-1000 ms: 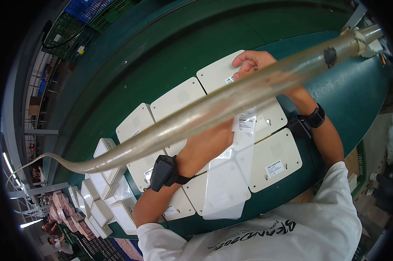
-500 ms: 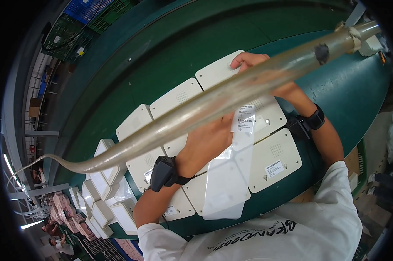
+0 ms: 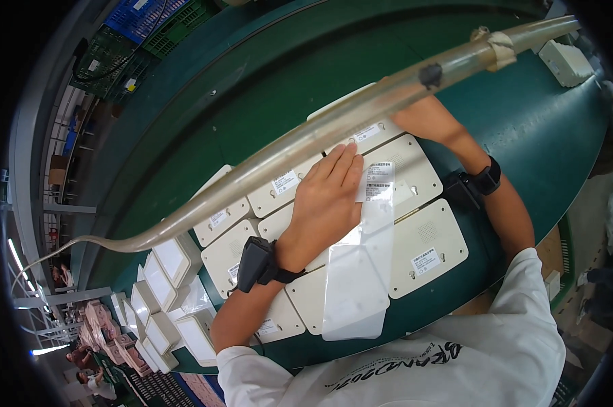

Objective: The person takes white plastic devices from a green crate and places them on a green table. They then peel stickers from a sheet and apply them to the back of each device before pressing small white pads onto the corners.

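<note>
My left hand [image 3: 325, 203] lies palm down over the cream panels, its fingers stretched out flat. Its fingertips reach the lower edge of a far panel, beside a white printed label [image 3: 367, 133]. A clear backing strip [image 3: 354, 278] with printed labels at its top end runs along this hand and partly under it; the thumb is hidden. My right hand [image 3: 422, 117] is at the right end of that far panel, its fingers mostly covered by the translucent tube. Nearest me on the right, a cream panel [image 3: 429, 247] bears a label, corner holes and a speaker grille.
A translucent tube [image 3: 266, 173] crosses the view above the panels. More white-faced units [image 3: 171, 264] crowd the table's left end. A stack of cream pieces [image 3: 566, 64] stands far right on the green table [image 3: 517, 129]. Blue and green crates [image 3: 133, 17] are at the far left.
My left fingers, behind the tube before, now show stretched toward the far panel's label. My right hand's fingers have gone behind the tube. The tube has shifted in view, uncovering more labels.
</note>
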Demonstrator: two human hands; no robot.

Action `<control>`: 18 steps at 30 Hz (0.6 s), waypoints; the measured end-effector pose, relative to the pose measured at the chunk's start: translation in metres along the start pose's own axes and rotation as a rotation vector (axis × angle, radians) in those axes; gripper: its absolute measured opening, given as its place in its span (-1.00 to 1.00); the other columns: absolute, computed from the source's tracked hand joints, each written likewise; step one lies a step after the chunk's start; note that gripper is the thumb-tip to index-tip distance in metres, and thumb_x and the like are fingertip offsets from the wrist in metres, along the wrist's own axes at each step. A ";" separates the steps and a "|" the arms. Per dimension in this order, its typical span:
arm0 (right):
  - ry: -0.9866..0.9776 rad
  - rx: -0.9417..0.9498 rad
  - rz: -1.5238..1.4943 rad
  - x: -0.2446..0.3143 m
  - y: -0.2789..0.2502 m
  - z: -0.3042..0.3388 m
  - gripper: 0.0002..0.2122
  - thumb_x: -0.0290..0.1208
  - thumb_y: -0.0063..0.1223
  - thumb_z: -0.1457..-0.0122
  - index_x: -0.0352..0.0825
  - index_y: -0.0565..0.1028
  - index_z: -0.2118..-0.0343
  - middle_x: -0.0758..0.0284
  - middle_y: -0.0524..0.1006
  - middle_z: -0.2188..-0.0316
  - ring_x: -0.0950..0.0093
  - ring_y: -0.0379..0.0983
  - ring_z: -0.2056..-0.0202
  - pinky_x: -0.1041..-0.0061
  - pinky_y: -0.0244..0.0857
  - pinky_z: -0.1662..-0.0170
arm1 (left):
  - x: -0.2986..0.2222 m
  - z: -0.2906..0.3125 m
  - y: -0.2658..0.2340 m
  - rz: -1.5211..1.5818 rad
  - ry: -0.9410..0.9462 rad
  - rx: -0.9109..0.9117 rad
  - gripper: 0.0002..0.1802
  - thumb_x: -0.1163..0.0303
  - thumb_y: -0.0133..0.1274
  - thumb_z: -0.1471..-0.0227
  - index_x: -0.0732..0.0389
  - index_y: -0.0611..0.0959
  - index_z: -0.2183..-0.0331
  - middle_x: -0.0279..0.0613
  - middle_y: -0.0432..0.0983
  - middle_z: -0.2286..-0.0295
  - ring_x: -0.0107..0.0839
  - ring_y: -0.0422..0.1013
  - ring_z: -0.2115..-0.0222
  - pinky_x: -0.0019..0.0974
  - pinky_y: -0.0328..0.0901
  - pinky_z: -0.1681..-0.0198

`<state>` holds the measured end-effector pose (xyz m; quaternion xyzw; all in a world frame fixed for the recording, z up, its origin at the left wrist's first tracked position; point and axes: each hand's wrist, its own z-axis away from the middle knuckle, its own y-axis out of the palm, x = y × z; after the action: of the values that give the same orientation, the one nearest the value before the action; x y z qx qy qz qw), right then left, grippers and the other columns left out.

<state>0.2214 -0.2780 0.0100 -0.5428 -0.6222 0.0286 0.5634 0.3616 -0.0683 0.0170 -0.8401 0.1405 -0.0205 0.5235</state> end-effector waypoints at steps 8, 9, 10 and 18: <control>0.233 0.174 0.205 0.041 -0.024 0.001 -0.79 -0.31 0.13 -0.15 -0.33 0.56 0.25 0.21 0.59 0.53 0.28 0.55 0.43 0.32 0.41 0.31 | 0.004 -0.001 0.000 0.382 -0.253 -0.097 -0.70 0.40 0.08 -0.09 0.31 0.63 0.13 0.06 0.58 0.15 -0.05 0.51 0.14 -0.25 0.38 0.00; 0.213 0.215 0.063 0.048 -0.028 0.002 -0.81 -0.32 0.13 -0.15 -0.33 0.57 0.27 0.22 0.59 0.51 0.27 0.55 0.42 0.33 0.41 0.30 | 0.005 0.000 -0.002 0.505 -0.390 -0.092 -0.73 0.37 0.05 -0.16 0.29 0.64 0.14 0.03 0.60 0.18 -0.10 0.52 0.14 -0.27 0.38 0.02; 0.191 0.257 -0.078 0.055 -0.030 0.003 -0.82 -0.33 0.13 -0.15 -0.33 0.58 0.29 0.22 0.60 0.49 0.27 0.55 0.41 0.34 0.41 0.30 | 0.007 0.000 -0.003 0.630 -0.511 -0.095 -0.74 0.34 0.01 -0.23 0.27 0.65 0.15 0.00 0.62 0.20 -0.14 0.53 0.15 -0.29 0.38 0.03; -0.197 -0.004 0.091 0.096 -0.021 0.032 -0.80 -0.32 0.27 -0.09 -0.35 0.63 0.31 0.21 0.58 0.49 0.29 0.51 0.44 0.38 0.36 0.36 | 0.007 0.004 -0.011 1.537 -0.913 -0.269 -0.65 0.25 -0.04 -0.30 0.25 0.55 -0.01 -0.20 0.56 0.10 -0.42 0.48 0.08 -0.32 0.34 -0.01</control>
<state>0.2060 -0.2004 0.0768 -0.5663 -0.6493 0.1062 0.4965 0.3714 -0.0622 0.0242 -0.4951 0.4430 0.6868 0.2949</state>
